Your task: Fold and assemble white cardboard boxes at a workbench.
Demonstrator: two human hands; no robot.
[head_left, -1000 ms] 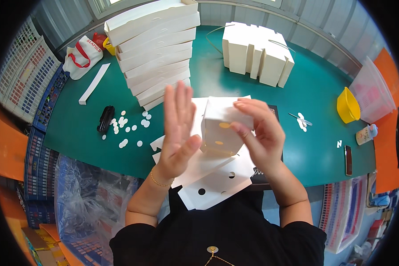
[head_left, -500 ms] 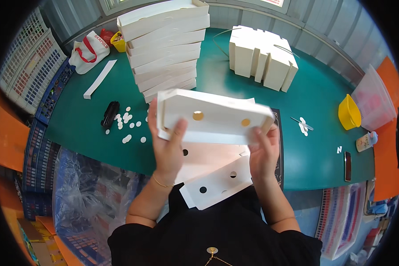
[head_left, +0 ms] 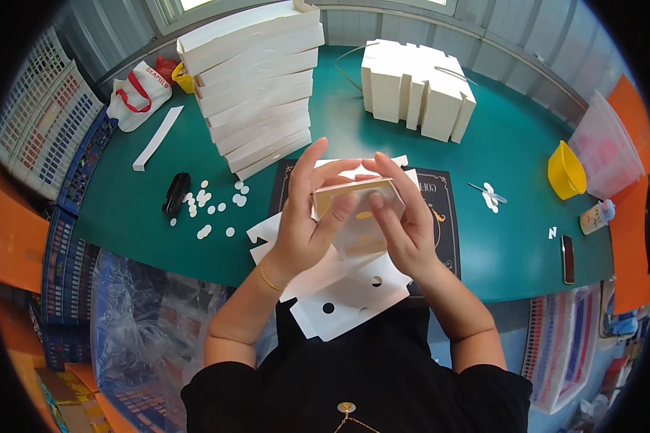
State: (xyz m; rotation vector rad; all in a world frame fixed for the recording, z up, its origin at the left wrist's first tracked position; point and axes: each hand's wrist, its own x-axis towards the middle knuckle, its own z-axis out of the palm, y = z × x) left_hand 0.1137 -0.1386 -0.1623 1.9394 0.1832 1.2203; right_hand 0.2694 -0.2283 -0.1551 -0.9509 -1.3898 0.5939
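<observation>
Between both hands I hold a white folded cardboard tray, its short end turned toward me. My left hand is closed on its left side and my right hand on its right, thumbs on the near end and fingers around the far part. Much of the tray is hidden by my fingers. Below it, flat white cardboard blanks with round holes overhang the table's near edge. They rest partly over a black mat.
A tall stack of white trays stands behind my left hand; a strapped white cardboard bundle is at the back. Left lie a black stapler-like tool and several white discs. Right are a yellow container, bottle and phone.
The tray has turned from lengthwise across my view to end-on. My hands have drawn closer together, with the thumbs now on its near end.
</observation>
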